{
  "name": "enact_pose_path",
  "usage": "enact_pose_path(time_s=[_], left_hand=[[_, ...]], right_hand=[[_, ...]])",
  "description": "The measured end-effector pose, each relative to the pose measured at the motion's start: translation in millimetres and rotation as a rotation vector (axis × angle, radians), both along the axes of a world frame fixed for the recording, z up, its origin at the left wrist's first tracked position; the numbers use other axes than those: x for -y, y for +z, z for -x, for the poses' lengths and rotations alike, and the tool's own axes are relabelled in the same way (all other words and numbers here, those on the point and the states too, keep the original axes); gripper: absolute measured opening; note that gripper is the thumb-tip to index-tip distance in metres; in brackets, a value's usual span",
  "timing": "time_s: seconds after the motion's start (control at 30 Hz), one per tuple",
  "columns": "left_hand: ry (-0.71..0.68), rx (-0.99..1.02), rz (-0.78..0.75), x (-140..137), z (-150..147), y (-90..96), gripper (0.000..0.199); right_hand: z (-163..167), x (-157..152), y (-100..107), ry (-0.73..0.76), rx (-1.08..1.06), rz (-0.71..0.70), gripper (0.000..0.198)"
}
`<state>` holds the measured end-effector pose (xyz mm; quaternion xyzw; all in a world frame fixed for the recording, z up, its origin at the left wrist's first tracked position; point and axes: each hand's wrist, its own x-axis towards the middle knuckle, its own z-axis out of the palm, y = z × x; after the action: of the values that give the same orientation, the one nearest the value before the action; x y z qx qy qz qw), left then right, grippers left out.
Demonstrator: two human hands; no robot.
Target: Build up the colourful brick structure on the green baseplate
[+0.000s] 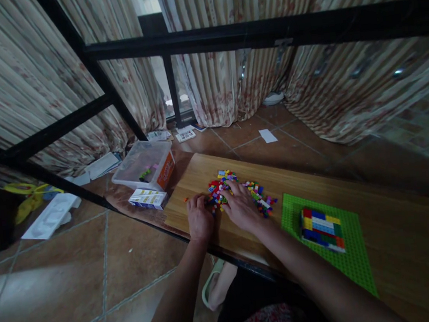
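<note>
A loose pile of small toy building bricks (257, 192) in many colours lies on a wooden bench top (185, 176). Over the middle of the pile is my right hand (240, 206), its fingers apart and touching the bricks. My left hand (200, 218) rests at the pile's left edge with its fingers curled in; whatever they hold is too small and dark to make out. To the right, a green baseplate (356, 269) lies flat, bearing a block built of bricks (321, 226) in red, blue, white, yellow and green rows.
Beyond the bench's left end, a clear plastic tub (128, 172) with an orange label holds a few bricks. A small white and blue box (148, 199) lies before it. A black metal frame (225, 37) crosses ahead, with striped curtains (214, 80) behind. White packaging (51, 217) lies on the tiles.
</note>
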<state>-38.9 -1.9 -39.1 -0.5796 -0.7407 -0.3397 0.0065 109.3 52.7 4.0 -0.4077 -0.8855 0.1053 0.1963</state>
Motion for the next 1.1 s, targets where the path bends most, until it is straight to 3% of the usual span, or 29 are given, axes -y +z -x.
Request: enact_pose_path(time_s=[0.3, 0.5, 0.63, 0.73, 0.87, 1.1], left_hand=[[-0.047, -0.095, 0.113, 0.6, -3.2, 8.3, 0.049], [-0.08, -0.134, 0.221, 3.4, -6.0, 15.4, 0.055], [-0.091, -0.122, 0.235, 3.6, -6.3, 15.5, 0.055], [-0.078, -0.114, 0.231, 3.4, -6.4, 15.4, 0.053], [-0.066, -0.084, 0.193, 3.1, -6.4, 13.1, 0.05], [-0.059, -0.046, 0.159, 1.9, -7.0, 8.3, 0.047]], right_hand=[[-3.5, -6.7, -14.3, -0.068, -0.041, 0.019, 0.02], [-23.9, -4.3, -16.5, -0.074, -0.06, -0.009, 0.01], [-19.0, -14.4, -7.5, -0.119, -0.114, -0.015, 0.018], [2.2, -29.4, -0.8, -0.048, -0.141, -0.011, 0.026], [20.6, -41.7, -2.5, 0.057, -0.12, 0.033, 0.023], [-18.5, -34.4, -15.9, 0.022, -0.239, 0.053, 0.023]])
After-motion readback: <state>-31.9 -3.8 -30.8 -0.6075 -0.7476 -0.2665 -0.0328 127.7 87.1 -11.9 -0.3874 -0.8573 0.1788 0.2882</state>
